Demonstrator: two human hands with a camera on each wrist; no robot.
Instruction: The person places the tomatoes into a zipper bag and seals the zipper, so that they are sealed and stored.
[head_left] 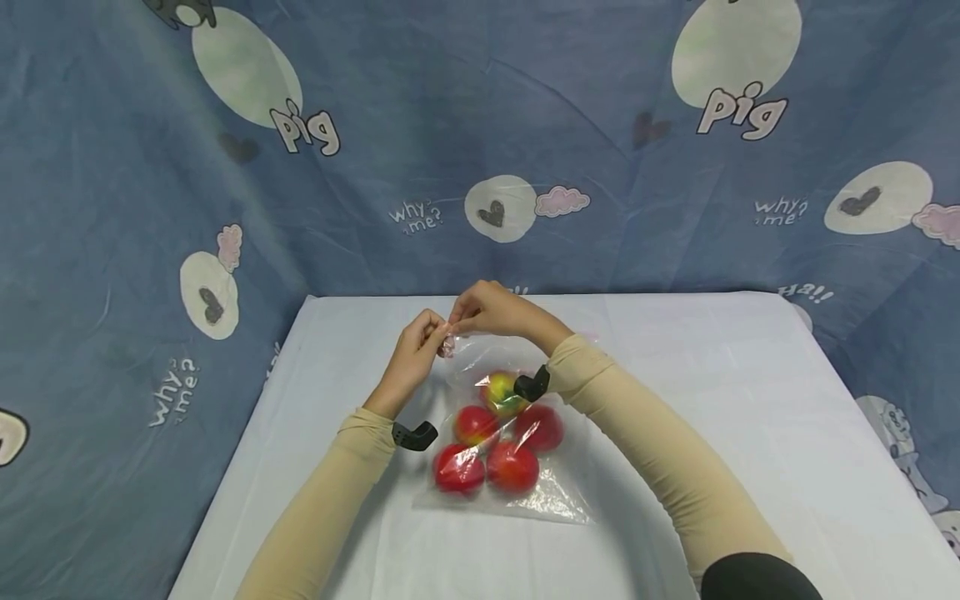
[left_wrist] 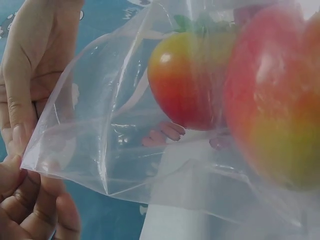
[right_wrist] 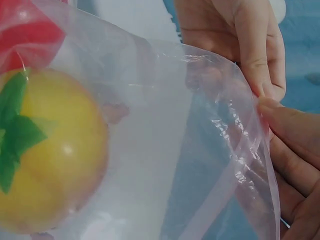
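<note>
A clear plastic bag [head_left: 555,500] lies on the white table with several round red and yellow fruits [head_left: 513,467] inside. One yellowish fruit [right_wrist: 65,145] has green leaves on top in the right wrist view. At the bag's far left corner my left hand [head_left: 411,354] pinches the film between thumb and fingers. Right beside it, my right hand [head_left: 501,312] pinches the same edge, fingertips meeting those of the left. A pinkish band [right_wrist: 215,205] runs along the bag near its mouth. Whether the mouth is sealed I cannot tell.
The white-covered table [head_left: 750,433] extends on both sides of the bag. A blue patterned curtain [head_left: 420,108] hangs behind and beside it. Black wrist cameras [head_left: 414,437] are strapped at both cuffs, the right one over the bag.
</note>
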